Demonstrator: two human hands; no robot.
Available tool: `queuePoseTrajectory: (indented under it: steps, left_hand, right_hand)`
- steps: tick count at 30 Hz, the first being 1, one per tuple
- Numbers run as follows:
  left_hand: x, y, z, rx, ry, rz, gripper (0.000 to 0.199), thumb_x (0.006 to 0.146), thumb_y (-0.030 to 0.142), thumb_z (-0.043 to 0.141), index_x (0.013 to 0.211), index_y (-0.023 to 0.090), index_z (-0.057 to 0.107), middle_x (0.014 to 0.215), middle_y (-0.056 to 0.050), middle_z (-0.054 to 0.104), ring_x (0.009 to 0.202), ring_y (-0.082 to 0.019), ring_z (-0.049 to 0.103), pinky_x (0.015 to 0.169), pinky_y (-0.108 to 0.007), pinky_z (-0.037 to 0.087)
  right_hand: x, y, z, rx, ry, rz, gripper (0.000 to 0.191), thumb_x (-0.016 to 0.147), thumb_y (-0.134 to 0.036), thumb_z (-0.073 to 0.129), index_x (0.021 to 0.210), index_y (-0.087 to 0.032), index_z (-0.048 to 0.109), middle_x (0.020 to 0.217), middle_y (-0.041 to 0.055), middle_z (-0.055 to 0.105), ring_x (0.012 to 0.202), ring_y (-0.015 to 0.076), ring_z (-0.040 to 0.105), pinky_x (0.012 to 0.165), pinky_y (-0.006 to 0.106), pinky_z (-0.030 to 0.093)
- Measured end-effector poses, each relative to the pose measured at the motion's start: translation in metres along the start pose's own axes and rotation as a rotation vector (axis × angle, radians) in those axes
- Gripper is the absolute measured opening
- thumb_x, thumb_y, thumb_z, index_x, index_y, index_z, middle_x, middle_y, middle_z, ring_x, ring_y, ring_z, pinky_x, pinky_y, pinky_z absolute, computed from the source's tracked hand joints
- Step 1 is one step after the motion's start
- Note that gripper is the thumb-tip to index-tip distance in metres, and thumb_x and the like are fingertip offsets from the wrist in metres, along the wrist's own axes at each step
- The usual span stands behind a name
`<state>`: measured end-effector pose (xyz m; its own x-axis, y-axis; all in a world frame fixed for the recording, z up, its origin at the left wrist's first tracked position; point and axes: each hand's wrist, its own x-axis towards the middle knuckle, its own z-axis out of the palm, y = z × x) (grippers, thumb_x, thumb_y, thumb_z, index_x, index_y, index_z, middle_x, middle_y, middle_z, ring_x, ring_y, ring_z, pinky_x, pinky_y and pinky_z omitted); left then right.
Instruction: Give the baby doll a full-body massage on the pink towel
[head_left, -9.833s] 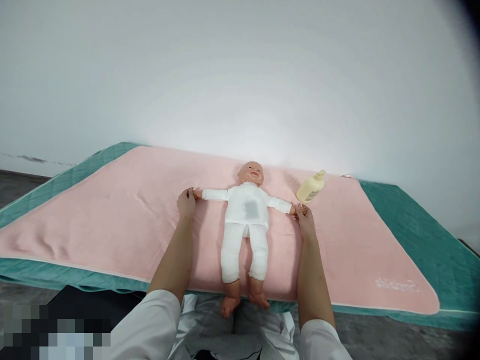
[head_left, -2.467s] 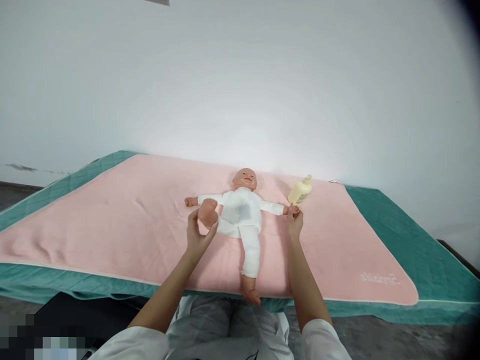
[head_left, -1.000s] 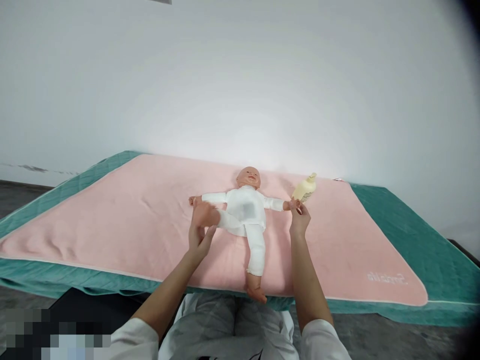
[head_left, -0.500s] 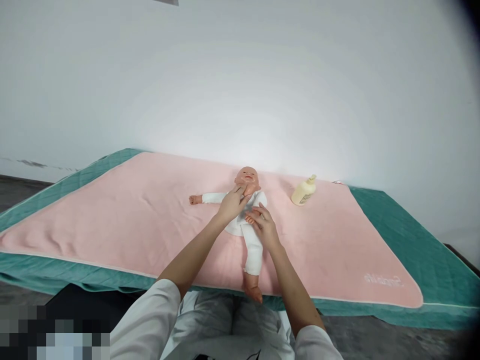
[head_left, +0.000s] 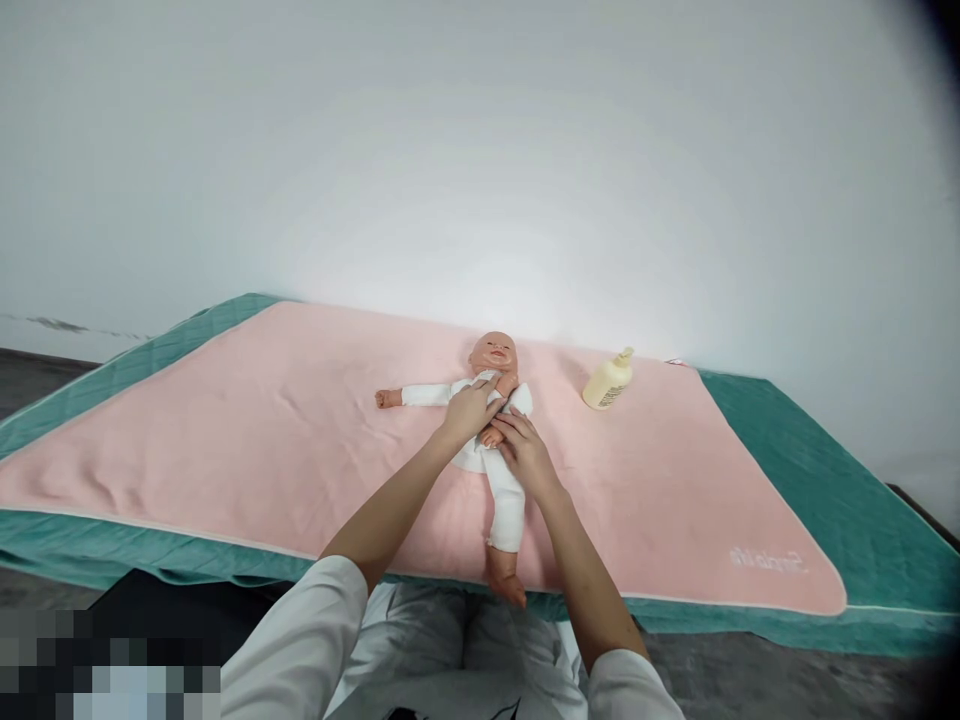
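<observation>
A baby doll (head_left: 507, 500) with a bald head and white cloth body lies on its back on a pink blanket (head_left: 300, 430). One doll arm stretches out to the left; the other is bent over its belly. My left hand (head_left: 471, 408) rests flat on the doll's upper chest, fingers extended just below its chin. My right hand (head_left: 527, 450) lies over the doll's bent arm, close to the doll's small hand (head_left: 491, 437), with fingers stretched out. My fingertips nearly meet over the chest. Part of the doll's torso is hidden under my hands.
A pale yellow pump bottle (head_left: 608, 380) stands tilted-looking on the blanket, right of the doll's head. Under the blanket is a green padded bed cover (head_left: 817, 470). A white wall (head_left: 480, 150) rises behind the bed.
My left hand has slid slightly down from the doll's neck onto its chest. The fingers of my right hand have lowered and flattened over the doll's arm, whose hand shifted a little left.
</observation>
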<state>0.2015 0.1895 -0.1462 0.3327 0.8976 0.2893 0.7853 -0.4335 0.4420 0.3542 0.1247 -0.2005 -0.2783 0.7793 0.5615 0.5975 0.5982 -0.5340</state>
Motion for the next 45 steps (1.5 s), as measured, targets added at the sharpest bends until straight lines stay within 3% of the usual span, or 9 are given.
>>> queuePoseTrajectory:
  steps: [5, 10, 18, 22, 25, 28, 36, 41, 45]
  left_hand:
    - [-0.006, -0.003, 0.001, -0.101, 0.090, 0.029, 0.050, 0.090, 0.038, 0.060, 0.135, 0.017, 0.053, 0.129, -0.013, 0.063, 0.115, -0.028, 0.061, 0.093, -0.038, 0.049]
    - [-0.027, -0.010, -0.005, -0.323, 0.332, 0.113, 0.051, 0.085, 0.038, 0.068, 0.131, 0.022, 0.053, 0.128, -0.010, 0.064, 0.118, -0.026, 0.060, 0.101, -0.043, 0.049]
    - [-0.094, -0.036, -0.016, -0.398, 0.615, 0.207, 0.063, 0.081, 0.038, 0.068, 0.136, 0.018, 0.043, 0.123, -0.014, 0.062, 0.113, -0.026, 0.064, 0.096, -0.042, 0.056]
    - [-0.132, -0.043, -0.025, -0.386, 0.597, 0.326, 0.061, 0.081, 0.026, 0.067, 0.135, 0.020, 0.041, 0.120, -0.014, 0.062, 0.112, -0.028, 0.065, 0.092, -0.046, 0.057]
    - [-0.161, -0.044, -0.029, -0.410, 0.543, 0.443, 0.054, 0.082, 0.021, 0.066, 0.132, 0.024, 0.046, 0.120, -0.012, 0.060, 0.115, -0.027, 0.063, 0.095, -0.051, 0.056]
    - [-0.188, -0.050, -0.023, -0.354, 0.516, 0.618, 0.044, 0.086, 0.018, 0.063, 0.128, 0.022, 0.051, 0.119, -0.010, 0.062, 0.114, -0.025, 0.064, 0.098, -0.051, 0.055]
    - [-0.232, -0.074, 0.016, -0.043, 0.305, 0.704, 0.037, 0.088, 0.023, 0.063, 0.125, 0.022, 0.057, 0.126, -0.009, 0.066, 0.126, -0.024, 0.056, 0.108, -0.047, 0.047]
    - [-0.235, -0.071, 0.016, -0.007, 0.257, 0.690, 0.034, 0.092, 0.019, 0.053, 0.126, 0.020, 0.056, 0.127, -0.010, 0.065, 0.130, -0.021, 0.053, 0.108, -0.044, 0.047]
    - [-0.235, -0.070, 0.015, -0.011, 0.232, 0.701, 0.040, 0.089, 0.018, 0.059, 0.128, 0.018, 0.054, 0.127, -0.012, 0.064, 0.130, -0.024, 0.052, 0.107, -0.047, 0.046]
  right_hand:
    - [-0.004, 0.001, -0.001, 0.023, 0.098, 0.050, 0.040, 0.089, -0.018, 0.054, 0.127, -0.027, 0.064, 0.131, 0.0079, 0.061, 0.136, 0.0243, 0.046, 0.114, 0.049, 0.040]
    - [-0.005, 0.009, -0.016, 0.118, 0.284, 0.138, 0.036, 0.087, -0.027, 0.058, 0.123, -0.026, 0.065, 0.131, 0.0103, 0.057, 0.123, 0.0226, 0.056, 0.109, 0.045, 0.046]
    - [-0.005, 0.037, -0.047, 0.422, 0.672, 0.557, 0.049, 0.083, -0.047, 0.062, 0.121, -0.018, 0.057, 0.134, 0.0142, 0.055, 0.117, 0.0245, 0.058, 0.083, 0.038, 0.058]
    - [-0.015, 0.067, -0.056, 0.522, 0.815, 0.707, 0.050, 0.079, -0.055, 0.061, 0.113, -0.018, 0.057, 0.128, 0.0112, 0.058, 0.105, 0.0206, 0.063, 0.077, 0.035, 0.060]
    - [-0.024, 0.088, -0.060, 0.431, 0.788, 0.942, 0.050, 0.076, -0.064, 0.060, 0.093, -0.017, 0.058, 0.087, 0.0056, 0.066, 0.073, 0.0167, 0.065, 0.058, 0.028, 0.056]
    - [-0.031, 0.101, -0.060, 0.411, 0.709, 1.081, 0.050, 0.074, -0.068, 0.061, 0.080, -0.018, 0.054, 0.058, -0.0024, 0.055, 0.050, 0.0124, 0.052, 0.044, 0.024, 0.044]
    - [-0.031, 0.102, -0.054, 0.730, 0.797, 1.001, 0.047, 0.069, -0.057, 0.075, 0.075, -0.018, 0.050, 0.056, -0.0058, 0.053, 0.046, 0.0067, 0.048, 0.042, 0.019, 0.041]
    - [-0.033, 0.104, -0.052, 0.780, 0.821, 0.961, 0.049, 0.066, -0.056, 0.079, 0.074, -0.017, 0.050, 0.057, -0.0059, 0.054, 0.048, 0.0061, 0.050, 0.043, 0.017, 0.042]
    - [-0.032, 0.104, -0.052, 0.820, 0.849, 0.926, 0.045, 0.067, -0.052, 0.080, 0.074, -0.018, 0.051, 0.062, -0.0054, 0.054, 0.051, 0.0051, 0.049, 0.045, 0.017, 0.044]
